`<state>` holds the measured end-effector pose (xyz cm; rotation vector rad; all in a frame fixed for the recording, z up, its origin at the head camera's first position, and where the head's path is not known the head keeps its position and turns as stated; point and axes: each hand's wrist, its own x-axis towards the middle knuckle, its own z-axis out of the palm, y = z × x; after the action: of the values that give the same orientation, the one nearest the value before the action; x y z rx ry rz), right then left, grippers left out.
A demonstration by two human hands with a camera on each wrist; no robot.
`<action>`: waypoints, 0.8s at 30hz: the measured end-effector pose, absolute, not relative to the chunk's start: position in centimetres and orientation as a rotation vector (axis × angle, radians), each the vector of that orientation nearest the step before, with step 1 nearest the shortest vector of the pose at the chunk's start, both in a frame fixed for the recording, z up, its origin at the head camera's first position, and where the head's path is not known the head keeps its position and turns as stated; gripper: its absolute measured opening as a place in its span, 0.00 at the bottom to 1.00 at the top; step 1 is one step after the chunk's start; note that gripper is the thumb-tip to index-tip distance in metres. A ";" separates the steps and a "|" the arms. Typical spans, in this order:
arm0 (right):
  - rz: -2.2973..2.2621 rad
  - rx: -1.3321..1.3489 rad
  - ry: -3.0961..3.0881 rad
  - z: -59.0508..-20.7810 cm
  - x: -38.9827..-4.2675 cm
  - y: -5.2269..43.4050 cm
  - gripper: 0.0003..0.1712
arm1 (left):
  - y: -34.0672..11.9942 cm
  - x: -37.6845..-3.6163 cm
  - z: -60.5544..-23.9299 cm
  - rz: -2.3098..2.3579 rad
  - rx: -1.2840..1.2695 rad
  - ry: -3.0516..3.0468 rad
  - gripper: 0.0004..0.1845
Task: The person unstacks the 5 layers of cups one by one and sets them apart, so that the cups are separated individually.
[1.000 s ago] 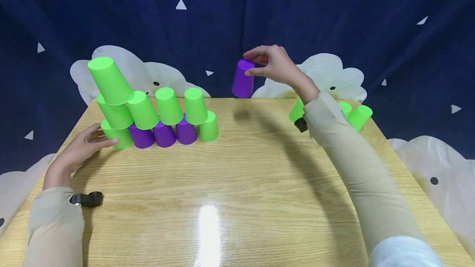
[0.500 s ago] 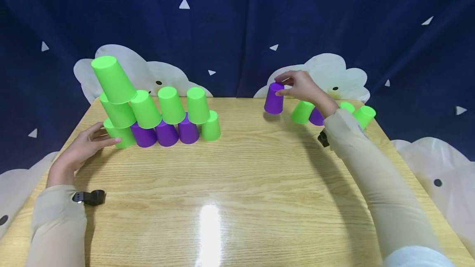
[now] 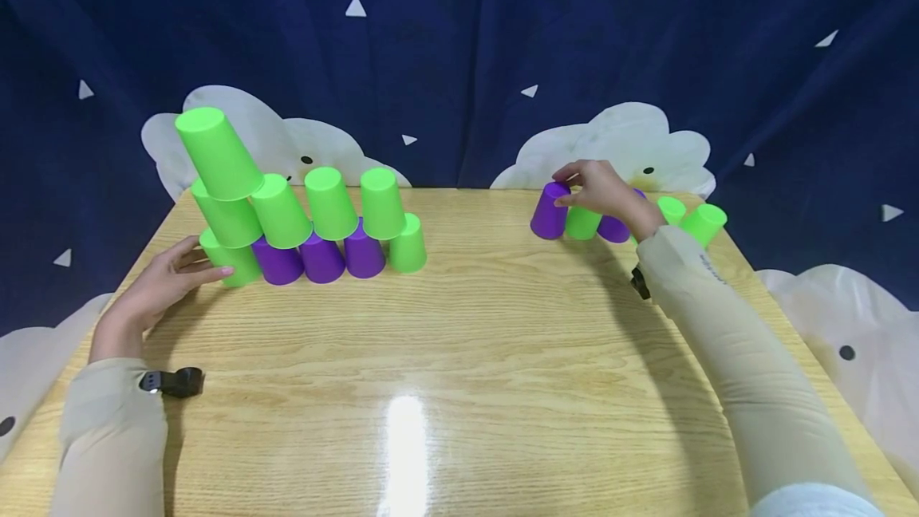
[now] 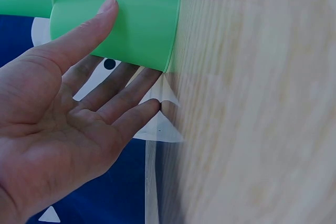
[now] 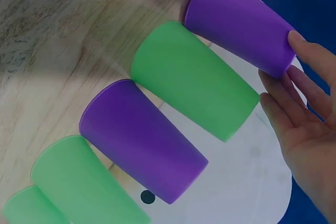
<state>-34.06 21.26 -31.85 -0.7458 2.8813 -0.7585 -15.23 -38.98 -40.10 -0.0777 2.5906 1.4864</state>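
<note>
Dark blue cloth with white clouds is hanging behind the wooden table [image 3: 459, 357]. At the far right side the right hand [image 3: 603, 191] is pinching the top of an upturned purple cup [image 3: 550, 211] with fingertips [image 5: 302, 45] and thumb, the cup standing on the table just left of that hand. A green cup [image 3: 581, 222] is standing against it, beneath the palm, with more purple and green cups continuing to the hand's right. The left hand [image 3: 154, 290] is lying flat, fingers straight, its forefinger [image 4: 100, 17] touching the bottom green cup [image 3: 233, 262] of a stacked cup tower [image 3: 301, 222] rising just beyond it.
</note>
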 end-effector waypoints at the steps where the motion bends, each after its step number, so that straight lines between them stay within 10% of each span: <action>1: -0.743 -0.747 2.883 -31.9 -34.1 21.3 0.26 | -39.0 -15.3 -40.1 1.487 -0.078 2.590 0.45; 24: -0.844 -0.916 2.908 -29.8 -33.6 19.7 0.26 | -39.0 -15.4 -40.2 1.498 -0.069 2.583 0.45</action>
<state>-33.56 19.69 -29.77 -0.9163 2.9075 -0.8438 -15.36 -38.98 -40.19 -0.0688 2.5832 1.4983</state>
